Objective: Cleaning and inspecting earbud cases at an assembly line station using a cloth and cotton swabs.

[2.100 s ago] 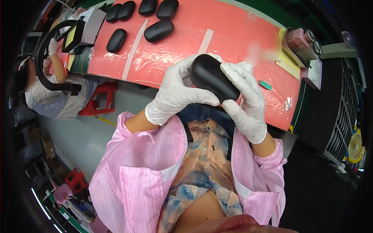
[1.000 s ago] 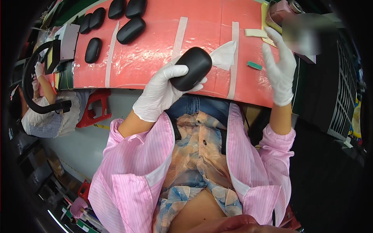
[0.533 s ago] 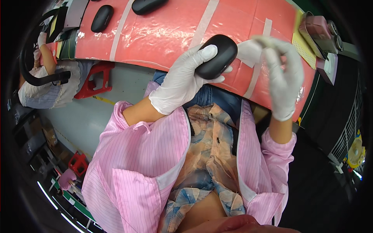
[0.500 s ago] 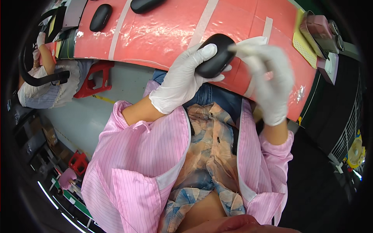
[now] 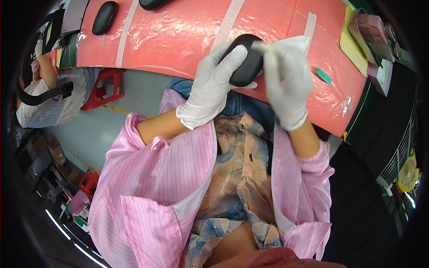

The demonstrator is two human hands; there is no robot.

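Note:
My gloved left hand (image 5: pixel 210 85) is closed around a smooth black oval case (image 5: pixel 245 67), thumb on its upper face and fingers underneath. The case is tilted above the near edge of the pink-red table surface (image 5: pixel 178 33). My gloved right hand (image 5: pixel 288 85) reaches across from the right with its fingers bent together. A small beige tip (image 5: pixel 259 45) at those fingers meets the far right part of the case; blur hides what it is. Just behind the right hand lies a white sheet or cloth (image 5: pixel 295 43), partly covered. A small green block (image 5: pixel 322 75) rests right of that hand.
Two more black cases, one at far left (image 5: pixel 105 18) and one at the top edge (image 5: pixel 152 3), lie on the table. Pale tape strips (image 5: pixel 127 33) cross it. A yellow perforated tray (image 5: pixel 351 49) and containers (image 5: pixel 373 31) stand right. A red stool (image 5: pixel 105 89) and another person (image 5: pixel 49 96) are left.
My right hand has shifted left and closer to the black case, uncovering the green block. The case has turned slightly and shifted a little left and up in my left hand.

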